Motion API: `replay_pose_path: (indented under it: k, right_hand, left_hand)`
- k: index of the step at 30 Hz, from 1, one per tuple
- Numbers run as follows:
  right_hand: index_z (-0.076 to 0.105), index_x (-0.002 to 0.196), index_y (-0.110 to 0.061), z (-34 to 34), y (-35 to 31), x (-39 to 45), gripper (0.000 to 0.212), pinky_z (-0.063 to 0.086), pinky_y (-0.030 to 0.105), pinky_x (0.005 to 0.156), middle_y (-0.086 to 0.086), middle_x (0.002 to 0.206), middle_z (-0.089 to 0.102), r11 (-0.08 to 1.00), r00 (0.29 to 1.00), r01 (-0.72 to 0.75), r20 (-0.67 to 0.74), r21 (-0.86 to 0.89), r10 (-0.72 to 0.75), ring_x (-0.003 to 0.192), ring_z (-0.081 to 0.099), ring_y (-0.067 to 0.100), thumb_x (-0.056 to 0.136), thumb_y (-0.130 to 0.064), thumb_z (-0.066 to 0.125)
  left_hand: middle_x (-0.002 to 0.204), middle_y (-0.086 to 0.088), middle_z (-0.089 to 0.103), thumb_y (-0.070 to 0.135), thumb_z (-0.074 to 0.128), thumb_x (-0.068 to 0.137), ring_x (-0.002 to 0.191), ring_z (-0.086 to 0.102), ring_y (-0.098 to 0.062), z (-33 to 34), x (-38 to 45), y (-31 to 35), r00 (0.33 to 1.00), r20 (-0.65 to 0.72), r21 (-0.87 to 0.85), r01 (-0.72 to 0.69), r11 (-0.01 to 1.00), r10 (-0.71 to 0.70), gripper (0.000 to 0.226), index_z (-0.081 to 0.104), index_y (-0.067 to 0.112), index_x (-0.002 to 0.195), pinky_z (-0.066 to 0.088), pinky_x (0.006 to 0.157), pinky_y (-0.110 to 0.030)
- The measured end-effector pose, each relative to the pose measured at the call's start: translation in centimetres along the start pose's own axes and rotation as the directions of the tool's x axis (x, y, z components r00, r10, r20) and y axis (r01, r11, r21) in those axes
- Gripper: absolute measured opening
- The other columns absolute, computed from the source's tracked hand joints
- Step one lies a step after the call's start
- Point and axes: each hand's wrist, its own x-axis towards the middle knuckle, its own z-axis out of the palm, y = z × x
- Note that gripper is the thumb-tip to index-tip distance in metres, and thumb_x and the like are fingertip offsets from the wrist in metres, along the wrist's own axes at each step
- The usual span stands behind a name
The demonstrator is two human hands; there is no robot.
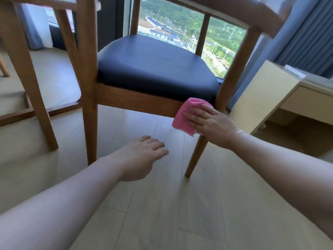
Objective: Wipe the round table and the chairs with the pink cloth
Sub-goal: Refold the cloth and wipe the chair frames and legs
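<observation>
Now right hand (210, 123) flat, fingers straight, pressing pink cloth (183, 118) against chair (137, 101) rail; left hand (142, 156) hovering, seemingly relaxed, empty.

floor (162, 204): pale wood planks; window (182, 29): sunlit; curtain (304, 33): blue; desk (281, 98): cream

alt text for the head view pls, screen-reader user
The right hand presses a folded pink cloth flat against the front wooden rail of a wooden chair with a dark padded seat. The left hand hangs empty above the pale wood floor.
</observation>
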Motion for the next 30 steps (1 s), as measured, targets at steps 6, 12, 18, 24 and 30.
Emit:
replay_pose_path:
  k: [6, 12, 18, 24, 30]
  right_hand:
    - [0.046, 0.135, -0.012, 2.2, 2.0, -4.9, 0.061, -0.003, 0.043, 0.120, 0.010, 0.144, 0.046, 0.996, 0.994, -0.085, -0.068, -0.001, 0.084, 0.140, 0.022, 0.029, 0.077, -0.012, 0.066]
    - [0.045, 0.139, -0.015, 3.4, 3.7, -5.6, 0.064, -0.004, 0.043, 0.120, 0.007, 0.148, 0.042, 0.998, 0.991, -0.068, -0.117, 0.002, 0.068, 0.143, 0.018, 0.027, 0.079, -0.011, 0.066]
    - [0.045, 0.140, -0.015, 1.5, 8.0, -5.0, 0.073, 0.000, 0.042, 0.120, 0.007, 0.149, 0.041, 0.997, 0.980, -0.071, -0.186, 0.018, 0.073, 0.143, 0.018, 0.027, 0.073, -0.007, 0.072]
    - [0.050, 0.138, -0.014, -2.1, 12.9, -2.8, 0.070, 0.015, 0.047, 0.119, 0.008, 0.145, 0.046, 0.986, 0.946, -0.163, -0.291, -0.038, 0.145, 0.140, 0.031, 0.030, 0.074, -0.011, 0.076]
    - [0.057, 0.132, -0.013, -2.9, 15.1, -2.0, 0.053, 0.025, 0.052, 0.112, 0.008, 0.140, 0.052, 0.984, 0.905, -0.178, -0.394, -0.012, 0.159, 0.134, 0.042, 0.033, 0.082, -0.015, 0.073]
  left_hand:
    - [0.155, 0.004, 0.023, 0.012, 0.037, 0.095, 0.142, 0.016, -0.016, 0.6, 3.0, 2.5, 1.000, 0.010, 0.023, -0.030, 0.999, 0.030, 0.057, 0.022, 0.029, 0.147, -0.006, 0.113, -0.028]
    - [0.156, 0.005, 0.022, 0.011, 0.037, 0.094, 0.143, 0.012, -0.013, 0.3, 3.6, 3.1, 0.999, 0.032, -0.009, -0.016, 1.000, 0.016, 0.057, 0.024, 0.031, 0.146, -0.024, 0.100, -0.018]
    - [0.156, 0.005, 0.020, 0.009, 0.037, 0.094, 0.143, 0.011, -0.012, -1.7, 5.5, 2.3, 0.999, 0.044, 0.035, -0.011, 0.999, 0.010, 0.058, 0.025, 0.030, 0.147, -0.019, 0.104, -0.019]
    - [0.156, 0.008, 0.020, 0.008, 0.038, 0.095, 0.144, 0.010, -0.010, -3.6, 6.9, 2.0, 1.000, 0.012, 0.042, -0.021, 0.999, 0.021, 0.059, 0.025, 0.032, 0.147, -0.002, 0.118, -0.026]
    - [0.155, 0.008, 0.022, 0.010, 0.038, 0.095, 0.144, 0.013, -0.011, -4.7, 7.2, 1.6, 0.999, -0.009, 0.051, -0.030, 0.998, 0.031, 0.057, 0.026, 0.032, 0.146, -0.001, 0.117, -0.025]
